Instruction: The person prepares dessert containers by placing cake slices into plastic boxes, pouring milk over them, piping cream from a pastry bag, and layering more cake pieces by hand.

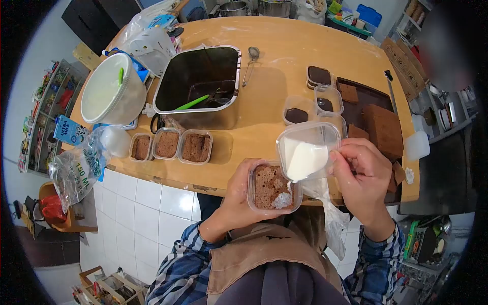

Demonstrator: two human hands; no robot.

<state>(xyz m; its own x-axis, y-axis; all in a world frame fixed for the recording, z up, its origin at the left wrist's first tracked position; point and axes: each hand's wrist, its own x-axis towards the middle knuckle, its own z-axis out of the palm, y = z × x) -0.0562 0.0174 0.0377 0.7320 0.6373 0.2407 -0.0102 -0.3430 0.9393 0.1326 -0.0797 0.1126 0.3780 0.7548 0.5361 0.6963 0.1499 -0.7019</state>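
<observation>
My left hand (238, 195) is wrapped round a clear square cup of brown cake (268, 185), with a pale wet patch at the cake's lower right. Above that cup, my right hand (362, 175) grips the rim of a tilted clear container (310, 152) of white liquid. The container's lower edge is over the cup, and white drops show at the cup's right side. Left of my hands stand three cups of cake (195, 147) in a row. Beyond the tilted container are several cups with a dark filling (296, 115).
A large pan of dark sauce (232, 114) holds a green-handled tool. Left of it stands a white tub (114, 91). A small strainer (253, 53) lies behind. At right is a dark tray (373, 90) with cake blocks (384, 131). Plastic bags (79, 165) hang at the left edge.
</observation>
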